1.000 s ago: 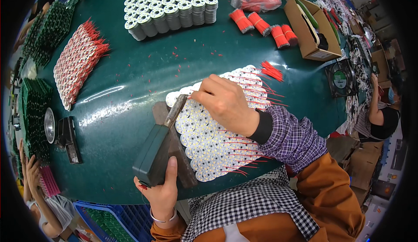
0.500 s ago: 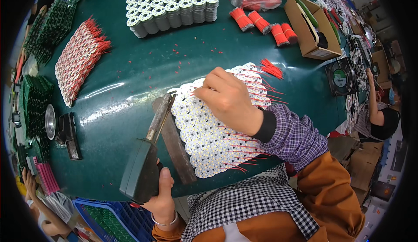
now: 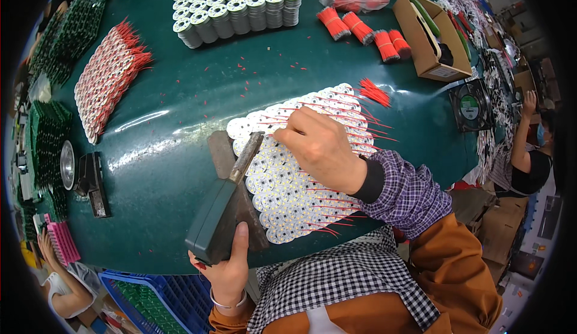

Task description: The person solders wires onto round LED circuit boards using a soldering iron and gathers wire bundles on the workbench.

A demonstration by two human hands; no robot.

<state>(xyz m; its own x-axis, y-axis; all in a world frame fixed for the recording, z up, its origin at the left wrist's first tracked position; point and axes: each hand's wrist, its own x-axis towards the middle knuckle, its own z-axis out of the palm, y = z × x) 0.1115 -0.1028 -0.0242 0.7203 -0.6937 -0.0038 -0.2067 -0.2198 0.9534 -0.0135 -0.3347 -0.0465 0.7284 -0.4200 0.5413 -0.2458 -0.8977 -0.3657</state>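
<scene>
In my left hand [image 3: 229, 274] is a dark green soldering gun [image 3: 211, 223], fingers wrapped round its grip. Its metal tip points up and right, over the left part of a sheet of round white LED boards [image 3: 279, 187]. My right hand [image 3: 327, 148] is over the sheet, thumb and forefinger pinched close to the tip. A bit of red wire shows at the pinch; most of it is hidden by the hand. Thin red wires [image 3: 333, 200] stick out from boards along the upper rows and the right side. A flat metal bar [image 3: 255, 229] lies along the sheet's left edge.
Loose red wires [image 3: 375, 92] lie beyond the sheet; bundled red wires [image 3: 360, 29] sit farther back. Stacked round boards [image 3: 237, 18], a wired board sheet [image 3: 111, 81], a cardboard box [image 3: 442, 63], a fan [image 3: 470, 107] and a black stand [image 3: 96, 184] surround the work. Other people sit at both sides.
The soldering gun has moved right, its tip shifting from the sheet's left edge onto the boards. My right hand has moved slightly down and right. More red wires show along the top row.
</scene>
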